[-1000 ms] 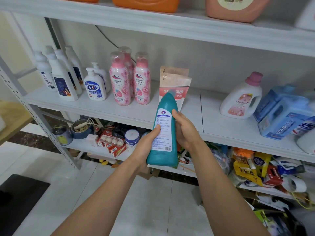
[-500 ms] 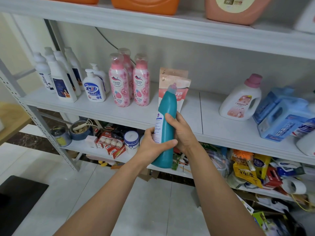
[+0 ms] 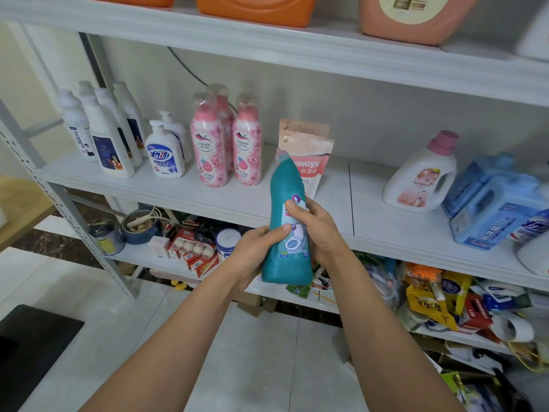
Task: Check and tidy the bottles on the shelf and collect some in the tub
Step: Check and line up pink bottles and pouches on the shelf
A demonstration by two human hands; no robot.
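I hold a teal toilet-cleaner bottle [image 3: 285, 203] upright in front of the middle shelf [image 3: 208, 200]. My left hand [image 3: 252, 257] grips its lower left side, thumb across the front. My right hand [image 3: 318, 230] grips its right side, fingers over the label with a toilet picture. On the shelf behind stand white bottles [image 3: 110, 144], a white pump bottle [image 3: 165, 154], pink bottles [image 3: 208, 144], two pouches [image 3: 312, 162], a white jug with a pink cap [image 3: 421, 173] and blue jugs [image 3: 493, 209]. No tub is in view.
Orange jugs [image 3: 255, 8] and a peach one [image 3: 416, 16] sit on the top shelf. The lower shelf [image 3: 139, 257] holds tins, a pot, boxes and cluttered packets [image 3: 436, 304]. A slotted metal post [image 3: 68, 209] stands at left. A dark mat [image 3: 32, 352] lies on the tiled floor.
The bottle has been turned about its upright axis: the back label faced me, then its edge, now the front label with the toilet picture. My hands shifted their grip around it.
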